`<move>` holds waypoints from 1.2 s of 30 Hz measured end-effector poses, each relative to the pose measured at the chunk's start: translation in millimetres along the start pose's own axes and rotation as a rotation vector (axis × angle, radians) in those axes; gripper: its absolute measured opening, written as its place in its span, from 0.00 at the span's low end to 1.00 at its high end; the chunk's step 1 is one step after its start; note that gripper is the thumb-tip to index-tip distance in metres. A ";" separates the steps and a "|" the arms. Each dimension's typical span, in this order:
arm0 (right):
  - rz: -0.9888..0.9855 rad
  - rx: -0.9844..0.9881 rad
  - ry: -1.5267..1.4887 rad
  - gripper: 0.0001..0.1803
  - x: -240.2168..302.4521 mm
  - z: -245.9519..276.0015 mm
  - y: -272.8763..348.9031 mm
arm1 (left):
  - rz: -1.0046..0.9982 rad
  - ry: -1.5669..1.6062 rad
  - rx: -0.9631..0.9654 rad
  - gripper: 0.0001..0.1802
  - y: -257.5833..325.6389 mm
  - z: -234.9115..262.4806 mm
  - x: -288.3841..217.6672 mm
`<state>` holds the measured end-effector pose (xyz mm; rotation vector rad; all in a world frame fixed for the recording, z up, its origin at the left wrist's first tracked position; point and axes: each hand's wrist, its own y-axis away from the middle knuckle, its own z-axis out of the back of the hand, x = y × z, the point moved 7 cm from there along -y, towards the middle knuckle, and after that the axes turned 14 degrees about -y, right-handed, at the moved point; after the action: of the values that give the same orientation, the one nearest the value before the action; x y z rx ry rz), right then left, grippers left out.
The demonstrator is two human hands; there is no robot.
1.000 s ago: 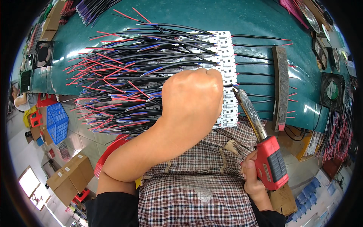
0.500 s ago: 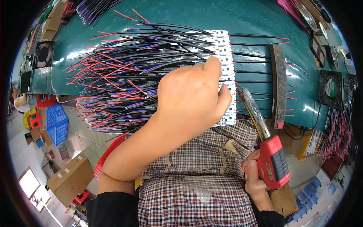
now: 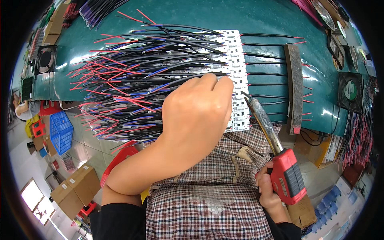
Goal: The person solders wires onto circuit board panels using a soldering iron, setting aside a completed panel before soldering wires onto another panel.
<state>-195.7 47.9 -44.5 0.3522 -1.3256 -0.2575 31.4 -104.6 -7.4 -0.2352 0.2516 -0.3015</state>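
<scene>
Right hand grip: the right hand (image 3: 269,192) is wrapped firmly around the red handle of a soldering iron (image 3: 276,150), low at the right, over the person's checked shirt (image 3: 208,200).
Iron's line: its dark, worn shaft slants up and to the left; the tip sits at the right edge of the white strip of circuit boards (image 3: 236,72), near that strip's lower half.
Left hand grip: the left hand (image 3: 196,114) lies knuckles-up across the strip's lower part, fingers curled down, the fingertips (image 3: 218,82) pressing on the black wires at the strip's left edge; what they pinch beneath cannot be told.
Strip's place: it runs up and down near the middle of the green tabletop (image 3: 264,20), its lower end at the near edge.
Wire bundle: many black wires (image 3: 136,84) with red and blue ends fan out to the left from the strip, reaching past the tabletop's near-left edge.
Right-side wires: single black wires run from the strip to the right, under a dark flat bar (image 3: 295,88) lying up and down across them.
Far right edge: a square black fan (image 3: 351,92) rests there.
Far left corner: another fan (image 3: 45,60).
Floor at left: a blue crate (image 3: 61,132) and cardboard boxes (image 3: 76,190).
</scene>
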 end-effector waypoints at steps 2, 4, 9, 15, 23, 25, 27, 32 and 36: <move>0.058 0.006 0.025 0.10 0.5 -3.8 -3.3 | 0.030 -0.011 -0.007 0.08 3.8 -5.3 3.2; 0.117 0.015 0.049 0.10 3.6 -6.7 -6.7 | 0.042 0.000 -0.009 0.08 3.9 -5.9 2.5; 0.095 0.031 0.016 0.09 2.8 -12.0 -12.1 | 0.062 0.009 -0.007 0.08 3.3 -6.8 3.2; 0.046 0.054 0.051 0.10 3.2 -13.8 -14.4 | 0.048 -0.001 -0.002 0.08 2.6 -7.5 2.4; 0.038 0.052 0.036 0.09 -1.8 -14.4 -13.3 | -0.018 -0.017 -0.009 0.08 -1.7 -9.2 -0.9; 0.019 0.069 0.049 0.09 -3.0 -15.2 -13.3 | -0.024 -0.022 -0.003 0.08 -3.0 -8.2 -1.4; 0.026 0.045 0.027 0.09 -2.1 -14.5 -13.1 | -0.031 -0.026 0.004 0.08 -3.5 -8.7 -2.3; 0.089 -0.012 0.009 0.10 1.4 -10.6 -9.7 | -0.022 -0.037 0.005 0.08 -2.8 -9.3 -2.9; 0.085 0.022 0.031 0.11 -2.7 -7.9 -8.4 | -0.026 -0.043 -0.002 0.08 -4.0 -9.3 -3.9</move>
<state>-188.5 42.0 -51.9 0.3161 -1.3099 -0.1661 24.2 -108.9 -14.4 -0.2466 0.2068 -0.3213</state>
